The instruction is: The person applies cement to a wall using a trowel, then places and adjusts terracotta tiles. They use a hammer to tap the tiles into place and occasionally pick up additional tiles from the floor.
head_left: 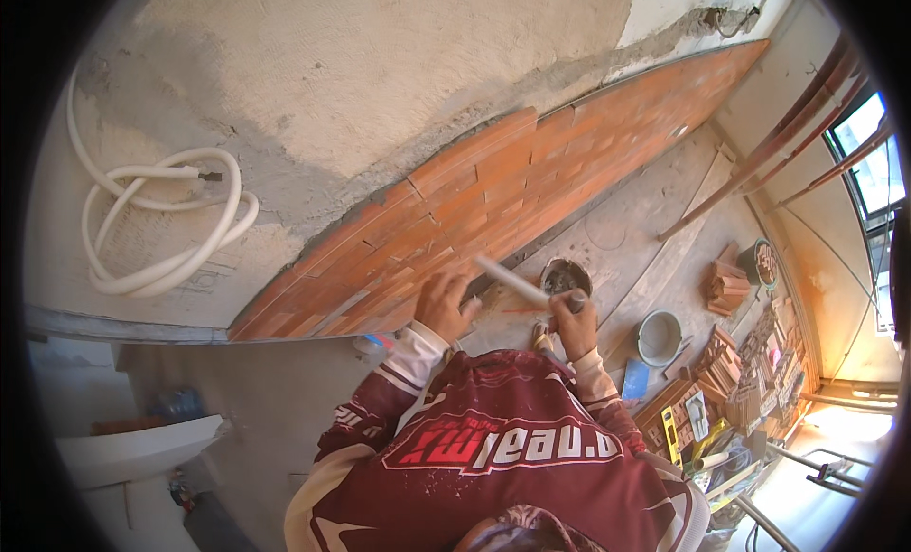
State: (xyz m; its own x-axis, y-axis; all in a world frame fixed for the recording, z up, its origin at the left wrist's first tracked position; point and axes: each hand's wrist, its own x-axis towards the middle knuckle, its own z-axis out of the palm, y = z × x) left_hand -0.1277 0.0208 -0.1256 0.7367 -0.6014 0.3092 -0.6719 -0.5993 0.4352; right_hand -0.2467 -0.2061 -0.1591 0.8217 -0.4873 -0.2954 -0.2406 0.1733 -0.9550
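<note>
My right hand point(575, 326) is closed round the dark handle of a trowel point(512, 280). Its pale blade is seen nearly edge-on, slightly blurred, and points left toward the wall. My left hand point(443, 307) is raised in front of the brick facing, its fingers loosely bent and the thumb apart, with nothing visible in it. The tip of the blade is close to the left fingers; a small gap seems to show between them. Orange brick tiles point(474, 196) cover the lower wall in staggered rows. Beyond the trowel a bucket of grey mortar point(567, 278) stands on the floor.
A grey bucket point(659, 337) stands at my right, near stacks of brick tiles point(754, 367) and a yellow spirit level point(672, 436). Reddish poles point(721, 196) lean at the far right. Coiled white hose point(157, 220) hangs on the left wall above a white basin point(142, 448).
</note>
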